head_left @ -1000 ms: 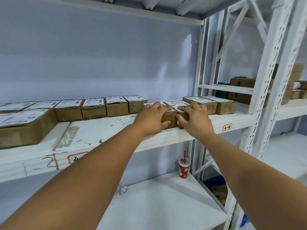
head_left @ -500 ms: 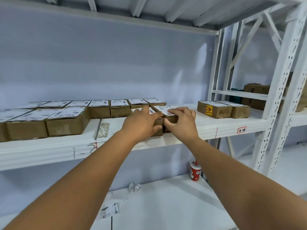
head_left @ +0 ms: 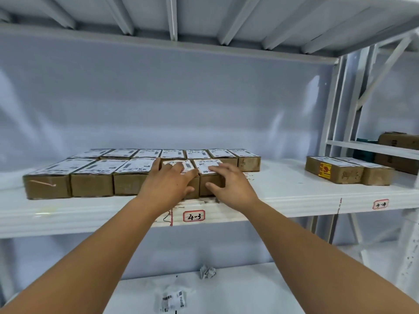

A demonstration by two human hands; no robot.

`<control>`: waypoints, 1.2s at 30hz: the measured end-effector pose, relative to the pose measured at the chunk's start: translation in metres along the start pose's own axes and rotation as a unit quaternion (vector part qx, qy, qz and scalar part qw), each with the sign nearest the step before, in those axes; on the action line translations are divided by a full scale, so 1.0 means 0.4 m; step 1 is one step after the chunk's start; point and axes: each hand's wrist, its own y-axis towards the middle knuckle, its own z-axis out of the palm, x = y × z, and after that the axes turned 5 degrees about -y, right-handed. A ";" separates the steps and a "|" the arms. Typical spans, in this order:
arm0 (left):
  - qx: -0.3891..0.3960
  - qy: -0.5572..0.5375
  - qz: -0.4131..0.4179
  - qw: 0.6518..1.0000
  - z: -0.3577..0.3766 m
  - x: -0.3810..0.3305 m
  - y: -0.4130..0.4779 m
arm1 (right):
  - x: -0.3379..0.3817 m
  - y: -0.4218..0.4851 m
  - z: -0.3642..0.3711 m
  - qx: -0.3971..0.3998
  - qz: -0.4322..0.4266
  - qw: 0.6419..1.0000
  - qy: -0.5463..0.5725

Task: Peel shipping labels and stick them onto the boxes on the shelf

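Observation:
Two rows of small brown boxes with white shipping labels on top stand on the white shelf. My left hand lies over one front-row box, fingers on its label and thumb at its front face. Right beside it, my right hand holds the neighbouring box, fingers curved over the label and thumb pressed on the front. These two boxes touch each other and end the front row of labelled boxes. The back row sits just behind them.
Two more labelled boxes stand apart at the right of the shelf. A tag reading 4-3 marks the shelf edge. On the lower shelf lie a crumpled paper and a label scrap. A white upright bounds the bay.
Both hands have slid the two boxes leftward along the shelf until they sit against the front row. My view has swung left with them.

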 end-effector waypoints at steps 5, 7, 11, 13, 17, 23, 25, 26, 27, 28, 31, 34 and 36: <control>-0.001 -0.023 -0.015 1.000 0.018 0.019 -0.008 | 0.005 0.011 0.016 0.014 -0.005 1.000 0.018; -0.002 -0.027 -0.010 1.000 0.021 0.022 -0.010 | 0.003 0.012 0.017 0.017 -0.013 1.000 0.021; -0.013 -0.050 -0.016 0.999 0.033 0.031 -0.009 | 0.000 0.008 0.019 0.029 -0.006 0.999 0.029; -0.028 -0.088 -0.034 0.995 0.049 0.033 -0.011 | 0.000 0.007 0.017 0.034 0.014 0.998 0.049; -0.111 -0.161 -0.052 0.979 0.087 0.015 -0.025 | 0.001 0.008 0.013 0.044 0.015 0.996 0.072; -0.209 -0.165 -0.047 0.963 0.095 0.009 -0.031 | -0.001 0.010 0.015 0.049 0.037 0.989 0.134; -0.272 -0.167 -0.025 0.947 0.081 -0.013 -0.029 | -0.007 0.012 0.009 0.032 0.040 0.985 0.163; -0.298 -0.172 -0.013 0.939 0.068 -0.032 -0.024 | -0.012 0.014 0.003 0.013 0.048 0.985 0.168; -0.314 -0.180 0.002 0.932 0.052 -0.059 -0.013 | -0.025 0.017 -0.006 -0.018 0.058 0.984 0.167; -0.323 -0.189 0.019 0.927 0.033 -0.088 0.001 | -0.040 0.021 -0.016 -0.052 0.066 0.983 0.161; -0.312 -0.209 0.076 0.924 -0.022 -0.202 0.067 | -0.113 0.025 -0.062 -0.140 0.090 0.978 0.124; -0.274 -0.240 0.126 0.923 -0.047 -0.336 0.156 | -0.216 0.021 -0.135 -0.194 0.128 0.971 0.050; -0.238 -0.269 0.133 0.924 -0.054 -0.413 0.206 | -0.284 0.013 -0.186 -0.230 0.128 0.965 -0.014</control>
